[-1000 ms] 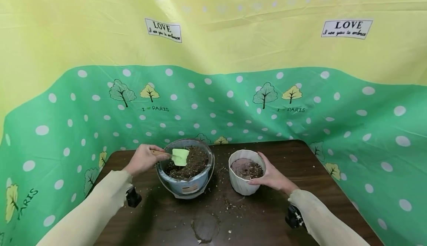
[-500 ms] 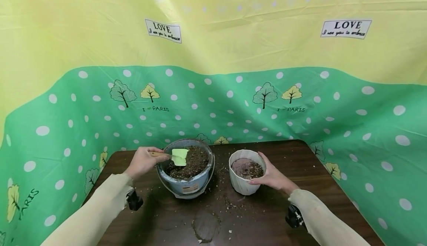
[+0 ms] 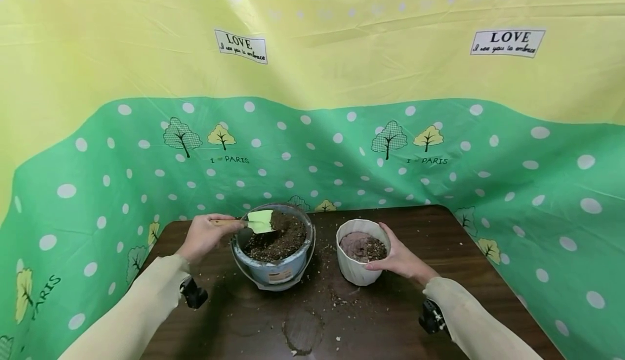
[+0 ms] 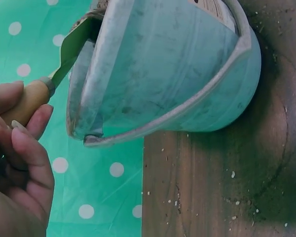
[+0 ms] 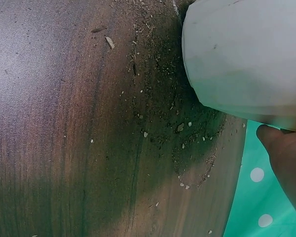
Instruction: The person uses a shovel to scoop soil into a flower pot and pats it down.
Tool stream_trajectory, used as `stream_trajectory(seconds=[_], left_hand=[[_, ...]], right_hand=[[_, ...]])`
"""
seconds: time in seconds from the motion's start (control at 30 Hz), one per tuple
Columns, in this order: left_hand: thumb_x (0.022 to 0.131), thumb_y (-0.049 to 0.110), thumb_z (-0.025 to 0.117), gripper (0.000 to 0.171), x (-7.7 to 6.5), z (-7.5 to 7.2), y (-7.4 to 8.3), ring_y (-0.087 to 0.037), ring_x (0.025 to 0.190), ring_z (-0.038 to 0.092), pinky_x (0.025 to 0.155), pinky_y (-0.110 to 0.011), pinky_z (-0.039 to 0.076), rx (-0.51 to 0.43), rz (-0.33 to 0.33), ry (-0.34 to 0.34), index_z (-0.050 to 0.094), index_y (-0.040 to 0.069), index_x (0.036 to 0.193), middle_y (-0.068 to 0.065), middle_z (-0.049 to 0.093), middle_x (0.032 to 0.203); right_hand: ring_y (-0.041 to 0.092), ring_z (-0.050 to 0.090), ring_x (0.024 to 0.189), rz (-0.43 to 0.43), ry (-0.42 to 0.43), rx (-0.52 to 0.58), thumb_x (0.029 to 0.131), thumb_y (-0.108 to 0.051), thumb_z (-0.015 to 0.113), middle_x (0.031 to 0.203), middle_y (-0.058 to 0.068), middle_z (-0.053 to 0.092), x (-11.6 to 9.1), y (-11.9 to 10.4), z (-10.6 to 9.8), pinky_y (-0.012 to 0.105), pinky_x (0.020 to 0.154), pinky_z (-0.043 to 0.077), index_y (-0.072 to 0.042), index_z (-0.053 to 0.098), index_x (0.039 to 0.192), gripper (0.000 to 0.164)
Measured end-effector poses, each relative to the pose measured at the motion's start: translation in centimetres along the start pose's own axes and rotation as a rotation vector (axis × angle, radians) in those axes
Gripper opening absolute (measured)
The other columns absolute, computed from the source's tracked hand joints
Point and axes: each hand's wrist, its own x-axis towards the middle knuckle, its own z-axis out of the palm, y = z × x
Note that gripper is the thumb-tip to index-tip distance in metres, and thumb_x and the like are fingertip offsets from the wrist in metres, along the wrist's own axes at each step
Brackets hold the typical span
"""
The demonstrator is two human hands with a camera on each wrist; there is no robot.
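Note:
My left hand grips the wooden handle of a small green trowel. Its blade lies over the dark soil inside a blue-grey bucket, near the left rim, with soil at the blade's tip. In the left wrist view the trowel's handle is pinched between thumb and fingers, beside the bucket. To the right, my right hand holds a white ribbed flowerpot by its right side, thumb at the front and fingers around the back. Soil fills part of the pot.
Soil crumbs are scattered on the dark wooden table between and in front of the containers. A ring of dirt marks the table's front. The bucket's handle hangs down its front. A green and yellow curtain encloses the table.
The trowel has lifted and shifted slightly left and back within the bucket, its blade turning and carrying soil at its tip. My right hand and the flowerpot have stayed put.

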Motion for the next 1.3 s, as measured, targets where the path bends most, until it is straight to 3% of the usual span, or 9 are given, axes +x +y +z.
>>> stream_trajectory(seconds=[0.07,0.43,0.5,0.57,0.67,0.83,0.97,1.2,1.3], left_hand=[[0.082,0.038,0.083,0.043,0.1,0.2,0.1,-0.013,0.070,0.060,0.052,-0.033,0.048,-0.016,-0.007,-0.003,0.076,0.007,0.110,-0.003,0.075,0.099],[0.080,0.040,0.084,0.048,0.1,2.0,1.5,-0.012,0.048,0.041,0.046,-0.028,0.039,-0.133,-0.021,-0.027,0.074,0.009,0.115,-0.006,0.074,0.105],[0.082,0.040,0.082,0.046,0.0,2.5,2.0,-0.010,0.057,0.051,0.049,-0.029,0.041,-0.137,-0.007,-0.041,0.075,0.009,0.115,-0.006,0.073,0.111],[0.083,0.041,0.082,0.044,-0.1,3.0,2.6,-0.012,0.077,0.060,0.053,-0.030,0.043,-0.139,0.000,-0.057,0.076,0.010,0.114,-0.006,0.069,0.122],[0.084,0.042,0.080,0.042,-0.2,3.9,3.4,-0.015,0.106,0.058,0.059,-0.031,0.047,-0.122,0.016,-0.066,0.077,0.011,0.111,-0.005,0.064,0.131],[0.083,0.040,0.081,0.037,-0.2,6.1,4.5,-0.019,0.094,0.059,0.058,-0.030,0.047,-0.139,0.021,-0.076,0.079,0.012,0.107,-0.003,0.067,0.123],[0.083,0.037,0.081,0.032,-0.2,8.1,5.4,-0.019,0.101,0.061,0.058,-0.032,0.049,-0.164,0.026,-0.098,0.079,0.013,0.105,-0.002,0.069,0.119],[0.082,0.031,0.083,0.026,-0.1,11.4,6.6,-0.031,0.073,0.060,0.052,-0.034,0.046,-0.164,0.042,-0.151,0.079,0.014,0.102,-0.004,0.075,0.101],[0.082,0.030,0.084,0.025,-0.1,12.9,7.0,-0.025,0.062,0.057,0.049,-0.034,0.045,-0.152,0.050,-0.161,0.079,0.014,0.101,-0.006,0.075,0.096]], right_hand=[[0.047,0.030,0.136,0.003,-0.001,0.004,0.072,-0.032,0.090,0.155,0.029,0.017,-0.1,0.0,-0.1,0.062,0.106,0.029,-0.006,0.002,0.158,0.127],[0.047,0.027,0.138,0.030,-0.014,0.028,0.072,-0.033,0.090,0.157,0.028,0.014,-0.3,-0.2,-0.4,0.063,0.105,0.029,-0.009,-0.001,0.159,0.128],[0.047,0.026,0.139,0.032,-0.014,0.036,0.073,-0.032,0.090,0.157,0.027,0.013,-0.3,-0.2,-0.4,0.063,0.105,0.029,-0.010,-0.001,0.159,0.128],[0.046,0.025,0.140,0.032,-0.015,0.049,0.073,-0.031,0.090,0.158,0.027,0.013,-0.3,-0.2,-0.5,0.062,0.106,0.029,-0.011,-0.001,0.159,0.127],[0.045,0.026,0.139,0.028,-0.024,0.064,0.073,-0.030,0.090,0.158,0.027,0.014,-0.3,-0.1,-0.5,0.062,0.105,0.029,-0.011,-0.002,0.159,0.127],[0.045,0.025,0.140,0.016,-0.033,0.077,0.074,-0.029,0.090,0.158,0.027,0.011,-0.2,0.3,-0.5,0.061,0.106,0.029,-0.009,-0.003,0.159,0.128],[0.045,0.026,0.139,0.016,-0.033,0.091,0.073,-0.029,0.091,0.157,0.028,0.013,-0.3,0.2,-0.4,0.060,0.106,0.029,-0.009,-0.002,0.159,0.128],[0.046,0.020,0.142,0.023,-0.042,0.083,0.072,-0.032,0.091,0.159,0.027,0.007,-0.2,0.2,-0.3,0.061,0.108,0.026,-0.009,-0.002,0.159,0.129],[0.046,0.015,0.144,0.028,-0.046,0.072,0.072,-0.034,0.090,0.161,0.025,0.002,-0.2,0.2,-0.3,0.062,0.109,0.024,-0.010,-0.003,0.159,0.129]])
